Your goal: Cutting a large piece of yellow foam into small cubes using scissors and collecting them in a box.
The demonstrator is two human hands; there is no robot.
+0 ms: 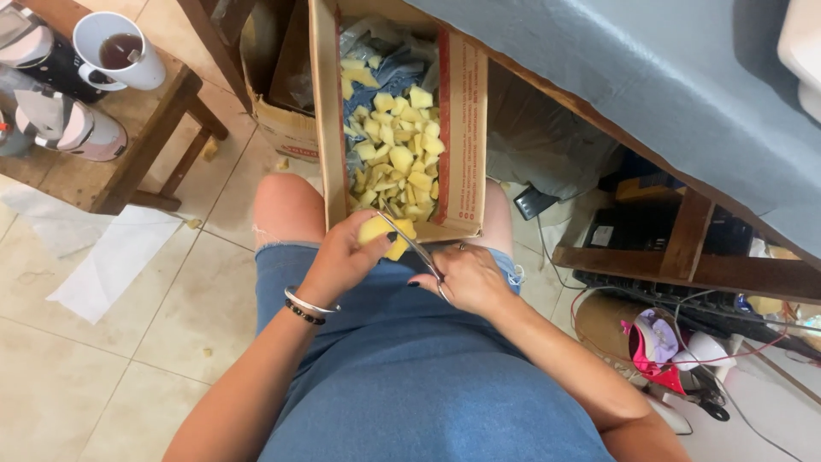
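A: While the left hand (342, 257) has that yellow foam (382, 233) pinched over the lap, how would you say it handles?

B: I'd judge it light and soft. It looks like sponge, so it should squash under the fingers and spring back. Not fragile, not slippery. I see the left fingers clamped on its near end, with the far end free at the box (466, 103) rim.

A: And the right hand (466, 278)?

B: It's closed round the handles of the scissors (415, 248), blades apart and touching the foam from the right side. I'd grip the piece well back from the blades, firm enough that it doesn't fold away from the cut.

A: Where do the cut bits sit?

B: Yellow chunks (398, 154) lie heaped in the box, which rests across the knees, mixed with some blue scraps. A few crumbs are on the floor tiles (171, 342). A mug (115, 50) stands on a wooden stool (145, 128) to the left, well apart
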